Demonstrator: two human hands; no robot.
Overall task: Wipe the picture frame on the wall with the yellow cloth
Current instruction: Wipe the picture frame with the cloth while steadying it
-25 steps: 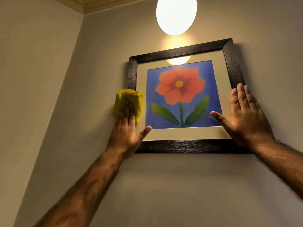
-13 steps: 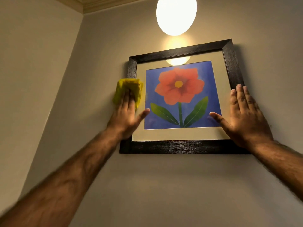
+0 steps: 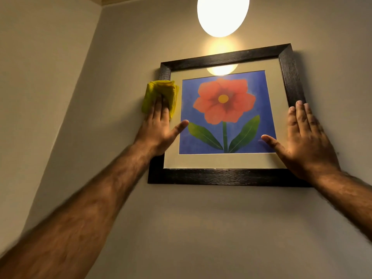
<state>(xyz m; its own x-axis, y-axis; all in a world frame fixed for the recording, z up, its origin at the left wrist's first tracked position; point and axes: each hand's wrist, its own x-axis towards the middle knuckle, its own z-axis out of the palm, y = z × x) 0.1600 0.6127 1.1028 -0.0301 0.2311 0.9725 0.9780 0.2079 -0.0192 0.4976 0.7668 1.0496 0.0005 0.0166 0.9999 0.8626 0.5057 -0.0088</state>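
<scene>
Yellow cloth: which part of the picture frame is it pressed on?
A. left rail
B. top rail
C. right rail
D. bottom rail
A: the left hand presses the yellow cloth on the picture frame's left rail, near its top corner.

Cloth (image 3: 160, 93) on frame's (image 3: 225, 177) left side, under the left hand (image 3: 159, 127).

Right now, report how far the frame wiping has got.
Done: nothing shows as finished. In hand: the left hand presses the yellow cloth on the picture frame's left side, near the top; the right hand lies flat on its right edge. Left: no cloth on the other sides.
</scene>
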